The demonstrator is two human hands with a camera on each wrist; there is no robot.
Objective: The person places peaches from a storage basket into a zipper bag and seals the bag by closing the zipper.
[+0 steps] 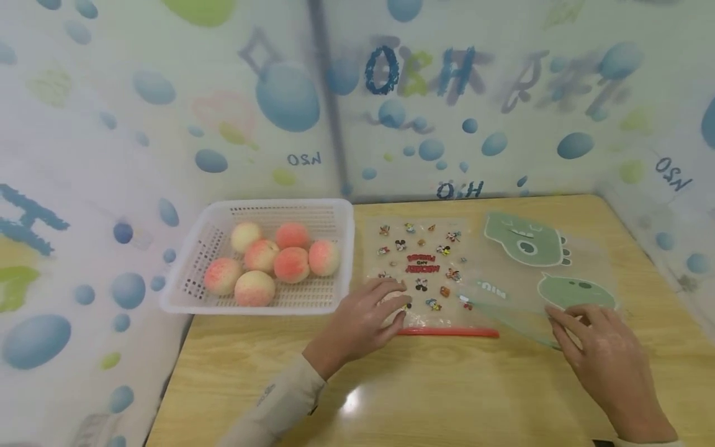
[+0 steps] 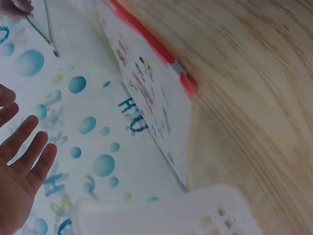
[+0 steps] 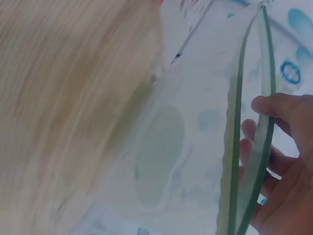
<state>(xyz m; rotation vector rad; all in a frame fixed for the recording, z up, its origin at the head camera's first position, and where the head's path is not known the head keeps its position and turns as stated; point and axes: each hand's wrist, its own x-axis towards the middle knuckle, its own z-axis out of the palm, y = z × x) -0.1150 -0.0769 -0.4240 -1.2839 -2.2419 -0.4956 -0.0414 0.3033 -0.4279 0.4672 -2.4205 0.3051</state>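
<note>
Green-trimmed bag [image 1: 539,271] lay at right, near edge pinched by the right hand [image 1: 607,360], mouth parted; the left hand [image 1: 362,320], fingers apart, was empty by the red-edged bag [image 1: 421,264]. Opening seemed in hand, calling for wider spreading.

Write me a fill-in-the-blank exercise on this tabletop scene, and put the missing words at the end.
1. The white basket holds ____ peaches.
2. The strip along the near edge of the cartoon-print bag is coloured ____.
3. The right hand pinches the edge of the dinosaur-print bag, whose print is coloured ____.
4. In the head view, the cartoon-print bag lies between the dinosaur-print bag and the white ____.

Missing words: seven; red; green; basket.
</note>
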